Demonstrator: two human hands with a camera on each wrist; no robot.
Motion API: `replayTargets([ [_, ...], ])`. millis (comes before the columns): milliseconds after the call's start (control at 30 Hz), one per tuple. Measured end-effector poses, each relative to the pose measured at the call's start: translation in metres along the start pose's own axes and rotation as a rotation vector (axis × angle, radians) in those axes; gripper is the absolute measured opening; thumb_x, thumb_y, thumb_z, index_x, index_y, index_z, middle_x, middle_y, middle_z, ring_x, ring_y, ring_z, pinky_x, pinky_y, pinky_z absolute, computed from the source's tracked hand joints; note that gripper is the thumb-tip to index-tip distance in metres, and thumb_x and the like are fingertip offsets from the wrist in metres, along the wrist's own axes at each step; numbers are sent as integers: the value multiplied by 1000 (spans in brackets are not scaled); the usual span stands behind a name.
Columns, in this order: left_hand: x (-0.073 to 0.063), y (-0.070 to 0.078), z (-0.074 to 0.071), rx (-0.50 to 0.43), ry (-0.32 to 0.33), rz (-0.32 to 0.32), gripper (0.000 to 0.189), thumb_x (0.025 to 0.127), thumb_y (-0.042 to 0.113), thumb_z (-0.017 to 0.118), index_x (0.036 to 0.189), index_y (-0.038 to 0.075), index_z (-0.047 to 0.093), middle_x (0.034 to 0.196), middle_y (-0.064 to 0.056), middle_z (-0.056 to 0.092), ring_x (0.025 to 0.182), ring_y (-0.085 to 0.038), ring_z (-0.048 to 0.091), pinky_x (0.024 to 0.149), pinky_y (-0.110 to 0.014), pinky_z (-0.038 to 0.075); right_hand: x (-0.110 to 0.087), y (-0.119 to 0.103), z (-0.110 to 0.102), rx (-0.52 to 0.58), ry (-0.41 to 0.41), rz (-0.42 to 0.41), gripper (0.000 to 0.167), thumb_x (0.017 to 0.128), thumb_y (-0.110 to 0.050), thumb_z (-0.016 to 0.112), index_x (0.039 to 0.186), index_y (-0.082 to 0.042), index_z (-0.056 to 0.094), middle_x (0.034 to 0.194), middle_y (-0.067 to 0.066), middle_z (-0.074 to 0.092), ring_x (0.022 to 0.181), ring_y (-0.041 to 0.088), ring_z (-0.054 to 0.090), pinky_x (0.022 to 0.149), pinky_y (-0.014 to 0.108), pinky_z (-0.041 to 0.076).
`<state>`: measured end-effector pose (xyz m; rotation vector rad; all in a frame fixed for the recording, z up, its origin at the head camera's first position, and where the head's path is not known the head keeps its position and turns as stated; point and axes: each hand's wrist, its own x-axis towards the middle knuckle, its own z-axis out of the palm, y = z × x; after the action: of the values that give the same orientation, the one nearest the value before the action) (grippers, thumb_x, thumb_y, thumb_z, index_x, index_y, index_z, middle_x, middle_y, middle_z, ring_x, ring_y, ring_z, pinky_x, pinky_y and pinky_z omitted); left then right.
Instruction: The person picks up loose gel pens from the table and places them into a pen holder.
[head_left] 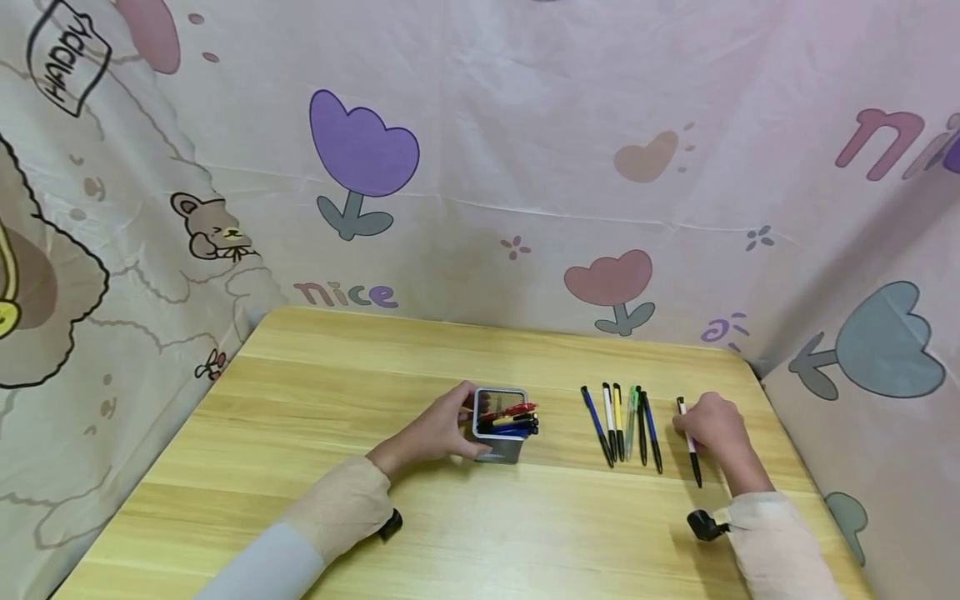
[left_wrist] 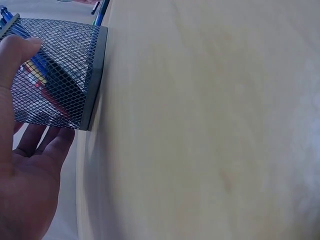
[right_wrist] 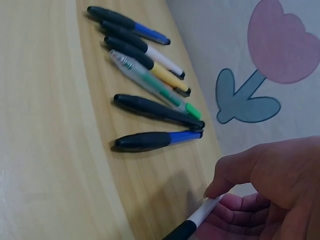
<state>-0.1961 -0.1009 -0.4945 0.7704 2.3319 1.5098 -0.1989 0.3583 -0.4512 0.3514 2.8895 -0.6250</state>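
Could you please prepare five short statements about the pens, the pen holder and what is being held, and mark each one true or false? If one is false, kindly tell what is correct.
1. The left grip holds the mesh pen holder. True.
2. The right grip pinches a white-and-black pen. True.
3. The mesh pen holder is empty. False: it contains several pens, one of them red.
4. Only three pens lie between the mesh pen holder and the right grip. False: six pens lie there.
5. The green-clipped pen lies between the yellow-and-black pen and the all-black pen. True.
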Motion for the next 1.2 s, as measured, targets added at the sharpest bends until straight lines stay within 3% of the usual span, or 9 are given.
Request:
replayTargets([
  [200, 0, 0, 0, 9, -5, -5, 72, 77, 15, 91, 132, 8, 46, 131, -9, 61, 122, -26, 66, 100, -32, 59, -5, -9, -10, 0, 31, -2, 25, 89, -24, 69, 77, -2, 70, 61, 4, 65, 57, 19, 60, 55, 32, 48],
  [433, 2, -1, -1, 11, -10, -18, 73, 76, 14, 92, 132, 10, 45, 133, -8, 60, 123, -25, 66, 101, -31, 58, -16, -30, -20, -10, 125, -72, 38, 90, -23, 66, 113, 7, 66, 104, 26, 72, 87, 37, 67, 74, 48, 56],
  [533, 2, 0, -1, 11, -11, -26, 73, 76, 14, 92, 133, 11, 45, 133, -8, 60, 124, -25, 66, 102, -32, 58, -20, -41, -21, 18, 167, -131, 43, 90, -21, 64, 122, 9, 63, 113, 29, 72, 92, 39, 70, 75, 49, 58],
  [733, 2, 2, -1, 11, -17, -25, 73, 77, 14, 92, 133, 11, 45, 134, -8, 59, 124, -26, 66, 102, -33, 58, -27, -63, -18, 163, 222, -244, 38, 89, -12, 64, 121, 9, 62, 100, 21, 71, 70, 16, 69, 61, 27, 57],
  [833, 3, 2, -1, 5, -22, -21, 73, 77, 14, 92, 133, 10, 45, 134, -10, 58, 124, -28, 66, 101, -33, 59, -30, -74, -15, 249, 237, -297, 33, 89, -9, 64, 118, 7, 64, 99, 18, 70, 73, 12, 67, 60, 20, 56],
  [1000, 2, 1, -1, 1, -25, -10, 72, 77, 15, 91, 132, 9, 45, 134, -11, 59, 125, -29, 65, 102, -34, 58, -38, -95, -12, 341, 256, -355, 28, 92, -9, 67, 116, 6, 66, 100, 19, 71, 74, 7, 66, 63, 16, 57],
  [1200, 1, 1, -1, -3, -24, -4, 73, 77, 15, 92, 133, 7, 45, 134, -13, 59, 125, -30, 65, 103, -36, 58, -51, -125, -12, 479, 202, -403, 31, 95, -10, 71, 120, 8, 65, 103, 22, 70, 76, 0, 67, 67, 19, 61],
])
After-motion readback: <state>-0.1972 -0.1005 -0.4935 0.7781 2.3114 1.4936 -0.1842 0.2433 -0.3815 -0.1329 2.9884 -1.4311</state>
